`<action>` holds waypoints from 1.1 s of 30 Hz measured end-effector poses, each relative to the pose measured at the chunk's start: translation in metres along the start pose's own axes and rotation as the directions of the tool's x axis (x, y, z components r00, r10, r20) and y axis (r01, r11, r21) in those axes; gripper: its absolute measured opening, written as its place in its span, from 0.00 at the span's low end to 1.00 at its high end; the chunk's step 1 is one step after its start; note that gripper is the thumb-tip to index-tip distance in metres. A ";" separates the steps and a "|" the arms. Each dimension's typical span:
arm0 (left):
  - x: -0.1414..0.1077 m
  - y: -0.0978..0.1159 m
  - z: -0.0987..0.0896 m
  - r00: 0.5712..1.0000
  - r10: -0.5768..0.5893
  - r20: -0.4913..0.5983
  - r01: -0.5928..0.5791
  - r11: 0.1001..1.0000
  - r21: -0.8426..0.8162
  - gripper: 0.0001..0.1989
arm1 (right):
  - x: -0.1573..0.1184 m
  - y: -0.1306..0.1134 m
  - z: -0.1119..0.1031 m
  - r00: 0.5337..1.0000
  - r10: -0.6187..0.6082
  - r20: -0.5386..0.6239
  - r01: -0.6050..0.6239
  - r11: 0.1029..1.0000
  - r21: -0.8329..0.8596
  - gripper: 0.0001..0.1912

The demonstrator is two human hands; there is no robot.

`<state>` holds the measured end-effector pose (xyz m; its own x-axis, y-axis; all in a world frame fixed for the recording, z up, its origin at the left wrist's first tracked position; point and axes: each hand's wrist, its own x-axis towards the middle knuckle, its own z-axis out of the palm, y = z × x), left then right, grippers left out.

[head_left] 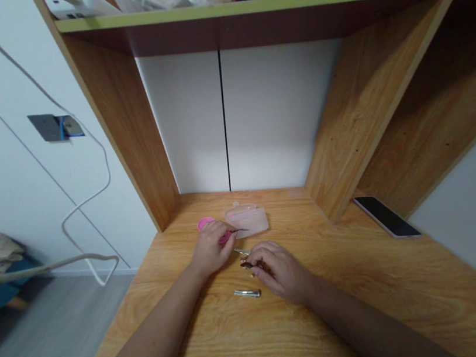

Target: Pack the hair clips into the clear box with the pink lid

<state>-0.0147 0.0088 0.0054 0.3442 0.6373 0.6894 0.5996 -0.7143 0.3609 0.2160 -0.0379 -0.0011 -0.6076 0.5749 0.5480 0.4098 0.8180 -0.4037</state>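
My left hand (212,248) is closed, with a thin dark strip (239,229) reaching out to the right from its fingertips. One pink rounded piece (224,238) shows at its fingers and a pink ring (205,223) just behind it; whether they join is hidden. My right hand (279,267) pinches a small dark brown piece (246,265), its kind unclear. Little shiny bits lie under those fingers, partly covered. Beyond the hands rests a clear plastic box (250,222). One silver clip (247,293) lies nearer me; another slim silver clip (242,251) is between the hands.
A phone (387,216) lies on the right of the wooden desk (253,348), beside a shelf upright (386,98). Overhead, a shelf (214,10) carries plastic bags and a white power strip (78,3). A pale cable (91,205) hangs at the left.
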 end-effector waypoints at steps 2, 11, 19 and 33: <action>0.000 0.000 0.000 1.000 -0.001 -0.002 0.001 1.000 -0.001 0.05 | 0.000 0.002 0.000 0.998 -0.005 -0.056 0.005 1.000 0.009 0.03; 0.000 -0.002 0.002 1.000 -0.004 -0.003 0.004 1.000 -0.015 0.06 | 0.005 0.005 -0.001 0.989 -0.042 -0.139 0.042 0.999 -0.005 0.03; -0.001 -0.004 0.005 1.000 -0.013 -0.012 0.012 1.000 -0.021 0.09 | 0.006 0.010 -0.002 0.956 0.047 -0.290 -0.038 0.999 0.037 0.08; 0.000 0.001 0.006 0.996 -0.062 -0.070 0.045 0.975 -0.218 0.06 | 0.005 0.022 0.004 0.817 0.451 -0.359 -0.342 0.880 0.329 0.08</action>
<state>-0.0094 0.0094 0.0016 0.2553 0.6585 0.7080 0.4422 -0.7307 0.5201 0.2196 -0.0172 -0.0100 -0.0668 0.8463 0.5286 0.3451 0.5167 -0.7836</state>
